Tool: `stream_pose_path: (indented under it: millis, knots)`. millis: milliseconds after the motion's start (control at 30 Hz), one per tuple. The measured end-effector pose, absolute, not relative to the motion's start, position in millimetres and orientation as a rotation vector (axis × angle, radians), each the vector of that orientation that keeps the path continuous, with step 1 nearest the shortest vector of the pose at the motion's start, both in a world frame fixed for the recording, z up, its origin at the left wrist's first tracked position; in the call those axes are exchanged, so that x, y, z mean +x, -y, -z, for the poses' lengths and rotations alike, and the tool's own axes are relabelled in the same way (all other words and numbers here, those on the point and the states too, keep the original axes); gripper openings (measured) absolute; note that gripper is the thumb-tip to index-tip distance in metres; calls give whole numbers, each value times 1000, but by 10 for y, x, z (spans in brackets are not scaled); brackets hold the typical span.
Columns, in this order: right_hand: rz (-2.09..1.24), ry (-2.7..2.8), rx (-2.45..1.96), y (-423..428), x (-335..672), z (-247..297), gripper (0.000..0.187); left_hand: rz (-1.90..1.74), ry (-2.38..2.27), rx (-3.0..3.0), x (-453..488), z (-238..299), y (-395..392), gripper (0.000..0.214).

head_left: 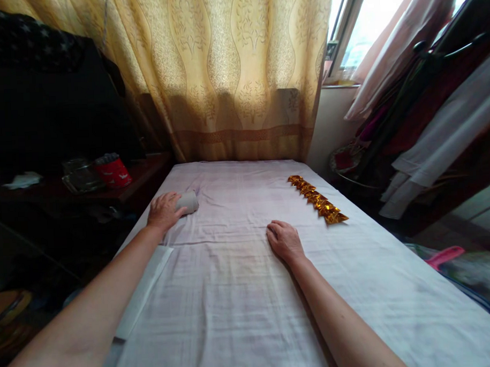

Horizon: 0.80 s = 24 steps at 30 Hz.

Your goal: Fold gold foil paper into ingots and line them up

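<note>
Cylinder point(189, 202), grey, lying near the left edge of pale cloth point(232, 291), left hand point(164, 210) clasping its left end, right hand point(285, 240) curled into a loose fist on the cloth, row of gold foil pieces point(316, 198) beyond to the right.

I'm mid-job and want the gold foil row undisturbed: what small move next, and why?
Perhaps firm up the left hand's grip on the grey cylinder: its thumb and fingers cover just one end, while the right hand rests on the cloth, apart from the gold foil row.
</note>
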State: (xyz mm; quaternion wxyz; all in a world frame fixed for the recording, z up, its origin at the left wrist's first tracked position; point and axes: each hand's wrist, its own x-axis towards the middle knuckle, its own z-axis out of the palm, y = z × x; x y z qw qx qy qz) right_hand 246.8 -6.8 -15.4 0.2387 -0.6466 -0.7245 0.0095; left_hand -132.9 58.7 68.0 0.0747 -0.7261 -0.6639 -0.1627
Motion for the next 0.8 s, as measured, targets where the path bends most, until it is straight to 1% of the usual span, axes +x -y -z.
stream_pose_path:
  millis: [100,233,467,800]
  knots:
    - [-33,1957,-1776,60,2462,152,24,319,2044,-2115,-1520,-725,-679,63]
    - [-40,1931,-1770,58,2457,153,22,135,2082,-2084,-1620,-700,-782,71]
    - [-65,1913,-1767,43,2467,164,22,12,2032,-2091,-1664,-672,-881,49]
    - [-90,1924,-1752,63,2475,145,23,24,2043,-2089,-1630,-708,-845,41]
